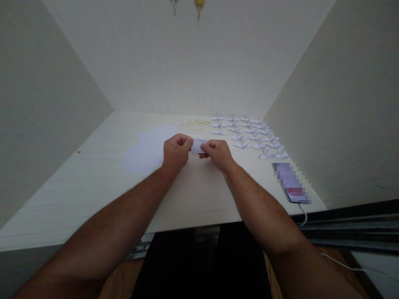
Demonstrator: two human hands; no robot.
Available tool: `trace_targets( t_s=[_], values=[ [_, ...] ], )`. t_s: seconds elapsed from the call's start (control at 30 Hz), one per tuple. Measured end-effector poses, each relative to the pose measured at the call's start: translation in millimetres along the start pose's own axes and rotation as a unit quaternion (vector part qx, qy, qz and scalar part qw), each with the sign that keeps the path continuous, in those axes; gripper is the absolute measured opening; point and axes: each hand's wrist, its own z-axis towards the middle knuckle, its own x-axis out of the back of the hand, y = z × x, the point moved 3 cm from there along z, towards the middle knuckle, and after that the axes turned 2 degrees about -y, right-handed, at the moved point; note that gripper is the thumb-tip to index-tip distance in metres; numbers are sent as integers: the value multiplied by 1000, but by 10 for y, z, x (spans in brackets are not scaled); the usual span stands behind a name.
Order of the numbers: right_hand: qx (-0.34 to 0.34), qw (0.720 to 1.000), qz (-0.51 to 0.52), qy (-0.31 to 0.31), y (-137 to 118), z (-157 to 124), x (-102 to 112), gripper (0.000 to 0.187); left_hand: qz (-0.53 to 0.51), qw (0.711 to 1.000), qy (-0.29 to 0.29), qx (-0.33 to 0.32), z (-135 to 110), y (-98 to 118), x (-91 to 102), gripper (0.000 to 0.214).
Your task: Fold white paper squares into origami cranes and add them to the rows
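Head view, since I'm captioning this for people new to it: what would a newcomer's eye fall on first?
First, the left hand and right hand meeting mid-table, both pinching a small white paper between them. Next, the rows of folded paper cranes at the far right of the table, with a phone lying nearer its right front edge. A pale sheet lies flat just left of the hands.

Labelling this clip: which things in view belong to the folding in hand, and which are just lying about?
Belongs: left hand, right hand, small white paper pinched between them, loose sheets, paper cranes.
Lying about: phone, cable, yellow hanging object.
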Motion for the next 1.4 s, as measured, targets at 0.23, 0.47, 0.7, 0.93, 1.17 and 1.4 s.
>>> trace_targets(
  t_s=[0.23, 0.47, 0.7, 0.93, 1.17, 1.4],
  values=[
    [-19, 999, -27, -42, -1, -15, -42, 27, -24, 999, 33, 1, 26, 2, 22, 15],
    [-16, 998, -43, -39, 9, -10, 14, 29, -45, 999, 12, 10, 12, -1, 0, 14],
    [71, 992, -100, 7, -99, -40, 67, 45, -48, 997, -56, 12, 2, -32, -29, 13],
    [76, 987, -138, 38, -95, -46, 83, 45, -32, 998, -60, 16, -24, -3, -43, 13],
    [29, 992, -120, 8, -47, -46, 47, 33, -20, 1000, -6, 22, -3, 23, 14, 13],
    [11, 997, -81, -5, -35, -36, 36, 26, -81, 996, 23, 29, 38, -72, -1, 13]
  ],
)
